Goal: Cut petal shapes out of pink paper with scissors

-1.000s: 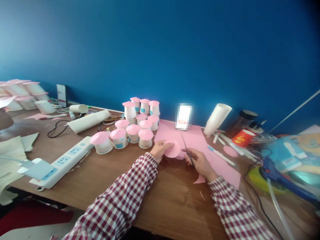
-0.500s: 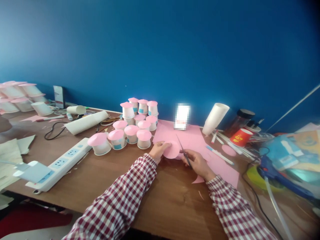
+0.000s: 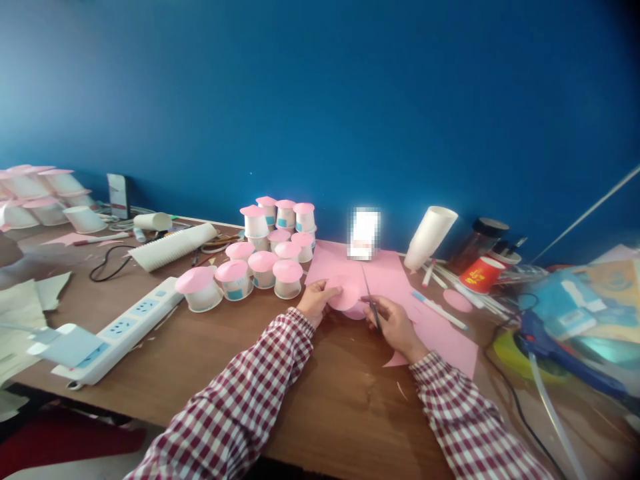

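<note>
My left hand [image 3: 316, 301] pinches a round pink paper disc [image 3: 344, 293] by its left edge, thumb on top. In my right hand [image 3: 393, 321] is a pair of scissors [image 3: 370, 301], its blades pointing up and away beside the disc's right edge. Whether the blades touch the paper I cannot tell. Behind both hands lies a large pink paper sheet [image 3: 400, 267], with another pink sheet [image 3: 450, 343] to the right. Left of my left hand stand several white paper cups [image 3: 287, 288] capped with pink paper, some stacked at the back.
A white power strip [image 3: 117, 333] with a plugged-in adapter lies at the left. Stacked white cups [image 3: 431, 237] lean near the wall. A red cup [image 3: 483, 275], a marker [image 3: 440, 310] and a blue glue gun [image 3: 565, 360] are at the right. Part of another person's hand [image 3: 9, 252] shows far left.
The scissors have turned more upright beside the disc. The disc has shifted slightly upward in my left hand, and some pink paper now shows below it.
</note>
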Action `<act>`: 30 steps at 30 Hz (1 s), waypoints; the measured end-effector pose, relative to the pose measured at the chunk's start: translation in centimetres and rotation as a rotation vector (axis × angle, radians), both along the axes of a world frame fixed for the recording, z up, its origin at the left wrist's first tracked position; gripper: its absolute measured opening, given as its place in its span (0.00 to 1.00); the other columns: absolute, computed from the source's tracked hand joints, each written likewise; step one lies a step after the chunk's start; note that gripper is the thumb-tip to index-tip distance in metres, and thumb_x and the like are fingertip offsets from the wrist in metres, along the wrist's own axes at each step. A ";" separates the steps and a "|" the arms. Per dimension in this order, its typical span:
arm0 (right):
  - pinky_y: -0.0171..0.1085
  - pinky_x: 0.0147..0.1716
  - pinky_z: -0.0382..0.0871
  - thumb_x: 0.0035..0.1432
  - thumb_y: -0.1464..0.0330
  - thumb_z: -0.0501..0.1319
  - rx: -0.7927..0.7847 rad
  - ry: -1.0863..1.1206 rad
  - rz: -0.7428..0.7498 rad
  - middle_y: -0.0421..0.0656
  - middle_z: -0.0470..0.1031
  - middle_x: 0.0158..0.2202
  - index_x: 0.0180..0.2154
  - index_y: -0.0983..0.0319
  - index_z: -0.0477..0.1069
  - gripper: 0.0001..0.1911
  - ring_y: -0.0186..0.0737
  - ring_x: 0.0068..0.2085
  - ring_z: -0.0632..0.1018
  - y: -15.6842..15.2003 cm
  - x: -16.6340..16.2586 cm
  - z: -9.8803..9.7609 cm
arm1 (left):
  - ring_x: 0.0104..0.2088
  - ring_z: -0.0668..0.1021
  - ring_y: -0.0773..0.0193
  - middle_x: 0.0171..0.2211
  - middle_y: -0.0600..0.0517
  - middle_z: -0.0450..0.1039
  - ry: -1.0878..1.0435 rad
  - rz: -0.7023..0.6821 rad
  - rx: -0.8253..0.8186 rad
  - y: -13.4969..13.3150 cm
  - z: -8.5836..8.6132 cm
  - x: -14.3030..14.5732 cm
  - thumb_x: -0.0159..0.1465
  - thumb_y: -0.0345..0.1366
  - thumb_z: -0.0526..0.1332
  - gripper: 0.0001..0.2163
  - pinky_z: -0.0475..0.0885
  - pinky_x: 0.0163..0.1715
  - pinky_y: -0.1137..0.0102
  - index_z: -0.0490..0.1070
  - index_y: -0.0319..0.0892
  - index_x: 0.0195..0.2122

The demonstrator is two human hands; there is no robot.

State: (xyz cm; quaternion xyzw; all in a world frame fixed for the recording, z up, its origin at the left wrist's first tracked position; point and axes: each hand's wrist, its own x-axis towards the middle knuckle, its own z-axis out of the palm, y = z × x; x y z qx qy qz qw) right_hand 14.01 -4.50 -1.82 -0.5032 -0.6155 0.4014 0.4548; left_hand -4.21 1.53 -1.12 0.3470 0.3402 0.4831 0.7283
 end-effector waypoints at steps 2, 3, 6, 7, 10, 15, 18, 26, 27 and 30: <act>0.33 0.24 0.65 0.54 0.63 0.61 0.005 0.000 -0.009 0.36 0.66 0.22 0.47 0.65 0.68 0.19 0.33 0.23 0.69 0.0 0.1 -0.1 | 0.23 0.74 0.67 0.23 0.50 0.74 -0.002 0.003 -0.008 0.0 0.1 0.0 0.45 0.33 0.70 0.12 0.70 0.23 0.73 0.72 0.35 0.29; 0.33 0.24 0.65 0.54 0.63 0.62 0.010 -0.005 -0.015 0.36 0.66 0.21 0.47 0.64 0.68 0.19 0.33 0.23 0.69 0.0 0.1 -0.2 | 0.23 0.74 0.67 0.23 0.50 0.73 -0.003 0.005 -0.014 0.0 0.1 0.0 0.45 0.33 0.70 0.12 0.70 0.23 0.73 0.72 0.35 0.29; 0.33 0.24 0.65 0.54 0.64 0.62 0.031 -0.034 -0.018 0.36 0.66 0.21 0.47 0.64 0.68 0.19 0.33 0.23 0.69 0.0 0.0 -0.1 | 0.22 0.74 0.69 0.22 0.51 0.73 -0.006 0.008 -0.024 0.0 0.0 0.1 0.46 0.32 0.69 0.10 0.70 0.22 0.74 0.72 0.35 0.29; 0.33 0.24 0.65 0.54 0.63 0.62 0.037 -0.044 -0.018 0.36 0.66 0.21 0.47 0.64 0.68 0.19 0.33 0.23 0.69 0.0 0.0 -0.1 | 0.22 0.73 0.69 0.22 0.51 0.72 -0.006 0.009 -0.024 0.1 0.0 0.1 0.46 0.32 0.69 0.10 0.69 0.21 0.75 0.72 0.35 0.29; 0.34 0.24 0.66 0.54 0.62 0.62 0.068 -0.064 -0.062 0.37 0.67 0.22 0.46 0.64 0.68 0.19 0.34 0.23 0.70 0.0 -0.1 0.0 | 0.21 0.73 0.69 0.21 0.52 0.71 -0.007 0.020 -0.027 0.1 0.0 0.1 0.46 0.32 0.69 0.10 0.68 0.20 0.75 0.71 0.36 0.28; 0.35 0.24 0.68 0.55 0.57 0.59 0.149 -0.047 -0.342 0.41 0.69 0.25 0.46 0.65 0.68 0.22 0.36 0.25 0.72 0.2 0.3 0.3 | 0.24 0.73 0.70 0.23 0.53 0.71 -0.054 0.118 0.010 0.2 0.2 0.0 0.47 0.33 0.68 0.10 0.69 0.24 0.75 0.70 0.37 0.28; 0.37 0.27 0.69 0.54 0.55 0.59 0.178 -0.072 -0.453 0.43 0.72 0.28 0.46 0.65 0.68 0.23 0.38 0.27 0.73 0.4 0.7 0.4 | 0.27 0.74 0.68 0.27 0.51 0.72 -0.046 0.179 0.054 0.4 0.2 0.0 0.47 0.36 0.68 0.13 0.69 0.27 0.73 0.70 0.38 0.32; 0.37 0.32 0.69 0.56 0.56 0.58 0.228 -0.226 -0.441 0.46 0.76 0.31 0.44 0.65 0.69 0.21 0.41 0.31 0.76 0.5 0.6 0.4 | 0.32 0.74 0.62 0.30 0.50 0.74 0.671 -0.069 0.663 -0.3 -0.5 0.1 0.51 0.37 0.64 0.09 0.68 0.34 0.69 0.74 0.40 0.33; 0.37 0.32 0.69 0.56 0.56 0.57 0.230 -0.256 -0.436 0.46 0.76 0.30 0.43 0.65 0.69 0.20 0.42 0.31 0.76 0.5 0.6 0.5 | 0.32 0.74 0.61 0.30 0.50 0.74 0.797 -0.095 0.728 -0.5 -0.6 0.2 0.52 0.37 0.63 0.08 0.68 0.35 0.69 0.75 0.41 0.33; 0.38 0.33 0.69 0.57 0.57 0.56 0.233 -0.345 -0.425 0.47 0.77 0.31 0.43 0.64 0.69 0.19 0.43 0.32 0.77 0.5 0.7 0.5 | 0.40 0.72 0.55 0.39 0.46 0.73 1.124 -0.064 0.870 -0.7 -0.5 0.6 0.50 0.38 0.65 0.15 0.65 0.42 0.65 0.75 0.43 0.40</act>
